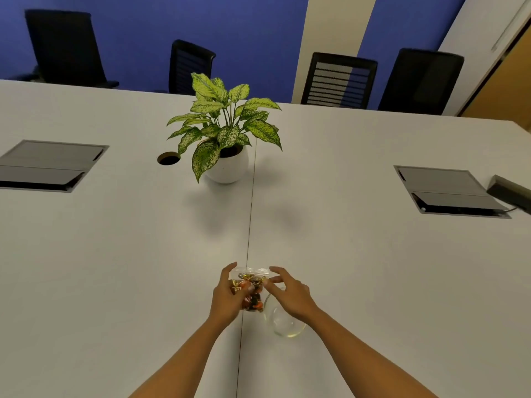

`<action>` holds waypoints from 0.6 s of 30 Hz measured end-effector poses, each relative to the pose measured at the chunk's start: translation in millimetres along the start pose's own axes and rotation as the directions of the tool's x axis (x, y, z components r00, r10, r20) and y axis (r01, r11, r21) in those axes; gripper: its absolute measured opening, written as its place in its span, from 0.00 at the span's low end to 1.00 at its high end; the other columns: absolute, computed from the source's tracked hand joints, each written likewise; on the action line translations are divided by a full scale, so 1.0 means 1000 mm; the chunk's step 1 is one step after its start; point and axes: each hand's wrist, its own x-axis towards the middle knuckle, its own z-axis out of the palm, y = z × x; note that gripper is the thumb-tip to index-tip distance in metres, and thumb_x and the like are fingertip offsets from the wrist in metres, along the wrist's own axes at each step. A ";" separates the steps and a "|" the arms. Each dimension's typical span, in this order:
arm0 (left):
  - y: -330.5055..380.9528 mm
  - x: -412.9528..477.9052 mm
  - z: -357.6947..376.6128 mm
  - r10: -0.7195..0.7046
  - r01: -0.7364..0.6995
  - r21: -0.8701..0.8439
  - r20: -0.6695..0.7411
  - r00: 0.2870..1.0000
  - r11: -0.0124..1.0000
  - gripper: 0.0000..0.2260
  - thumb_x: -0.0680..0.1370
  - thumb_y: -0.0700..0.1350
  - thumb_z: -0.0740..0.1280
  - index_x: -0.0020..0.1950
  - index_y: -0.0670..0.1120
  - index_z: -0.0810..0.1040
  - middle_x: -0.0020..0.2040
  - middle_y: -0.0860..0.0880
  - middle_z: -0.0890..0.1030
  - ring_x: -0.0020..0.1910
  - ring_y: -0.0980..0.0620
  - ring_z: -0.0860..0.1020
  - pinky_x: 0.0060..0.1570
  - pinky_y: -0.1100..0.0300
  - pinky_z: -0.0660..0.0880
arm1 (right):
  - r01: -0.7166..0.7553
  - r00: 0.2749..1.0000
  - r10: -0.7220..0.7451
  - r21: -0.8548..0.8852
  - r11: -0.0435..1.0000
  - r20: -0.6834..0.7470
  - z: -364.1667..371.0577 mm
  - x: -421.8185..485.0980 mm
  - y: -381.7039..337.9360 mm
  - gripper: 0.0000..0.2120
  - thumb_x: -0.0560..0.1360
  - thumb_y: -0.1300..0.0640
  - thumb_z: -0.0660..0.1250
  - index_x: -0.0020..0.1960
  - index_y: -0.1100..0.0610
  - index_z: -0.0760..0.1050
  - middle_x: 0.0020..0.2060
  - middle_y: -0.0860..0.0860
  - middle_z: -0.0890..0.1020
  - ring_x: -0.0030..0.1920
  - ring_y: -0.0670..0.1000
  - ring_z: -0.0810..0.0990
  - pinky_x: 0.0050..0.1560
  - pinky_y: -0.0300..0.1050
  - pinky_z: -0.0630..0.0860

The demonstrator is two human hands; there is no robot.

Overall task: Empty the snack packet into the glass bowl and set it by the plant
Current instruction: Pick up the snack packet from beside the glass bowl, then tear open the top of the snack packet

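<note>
A clear snack packet (pixel 252 285) full of wrapped sweets is held upright just above the white table (pixel 115 268). My left hand (pixel 228 297) grips its left side and body. My right hand (pixel 290 294) pinches the packet's top right corner with thumb and fingers. The glass bowl (pixel 283 323) stands on the table under my right hand, partly hidden by it, and looks empty. The plant (pixel 227 133), green and speckled in a round white pot, stands far ahead near the table's middle seam.
Two grey cable hatches (pixel 48 165) (pixel 448 191) are set into the table left and right. A round cable hole (pixel 168 158) lies left of the pot. A dark box (pixel 511 192) sits at the right edge. Several black chairs (pixel 339 80) line the far side.
</note>
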 end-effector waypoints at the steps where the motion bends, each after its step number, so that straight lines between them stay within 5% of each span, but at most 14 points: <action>1: 0.007 -0.001 0.000 0.032 -0.032 -0.005 0.018 0.999 0.999 0.29 0.74 0.43 0.73 0.71 0.53 0.64 0.57 0.47 0.79 0.50 0.49 0.81 0.45 0.65 0.80 | 0.015 1.000 -0.015 0.028 0.999 -0.016 -0.005 0.000 -0.006 0.23 0.76 0.36 0.61 0.68 0.45 0.71 0.61 0.47 0.81 0.62 0.52 0.78 0.68 0.53 0.68; 7: 0.043 0.002 -0.009 0.120 -0.116 -0.052 0.089 0.989 0.992 0.29 0.70 0.41 0.76 0.66 0.59 0.71 0.58 0.47 0.80 0.50 0.53 0.81 0.40 0.68 0.80 | 0.141 0.982 -0.124 0.112 0.984 -0.145 -0.033 -0.002 -0.033 0.14 0.75 0.45 0.69 0.53 0.53 0.84 0.46 0.49 0.87 0.46 0.47 0.84 0.52 0.50 0.81; 12: 0.068 0.000 -0.014 0.077 -0.076 0.050 -0.005 0.997 0.996 0.42 0.65 0.47 0.80 0.73 0.56 0.62 0.63 0.54 0.69 0.59 0.46 0.71 0.58 0.48 0.74 | 0.194 0.930 -0.158 0.078 0.978 -0.333 -0.042 -0.010 -0.046 0.11 0.74 0.43 0.70 0.48 0.48 0.85 0.42 0.43 0.87 0.41 0.41 0.82 0.43 0.40 0.79; 15: 0.085 -0.005 -0.009 -0.072 0.070 -0.048 -0.043 0.996 0.996 0.32 0.68 0.55 0.76 0.66 0.50 0.64 0.61 0.48 0.74 0.54 0.46 0.75 0.50 0.54 0.74 | 0.296 0.838 -0.278 -0.037 0.954 -0.470 -0.043 -0.018 -0.051 0.11 0.76 0.45 0.68 0.48 0.49 0.85 0.38 0.46 0.86 0.37 0.46 0.82 0.39 0.47 0.81; 18: 0.105 -0.009 -0.006 -0.214 0.233 -0.191 0.114 0.970 0.954 0.26 0.73 0.63 0.65 0.61 0.44 0.74 0.54 0.42 0.83 0.47 0.49 0.82 0.42 0.61 0.79 | 0.409 0.657 -0.552 -0.374 0.833 -0.513 -0.043 -0.024 -0.053 0.06 0.76 0.51 0.70 0.50 0.49 0.85 0.31 0.48 0.84 0.30 0.50 0.79 0.34 0.51 0.78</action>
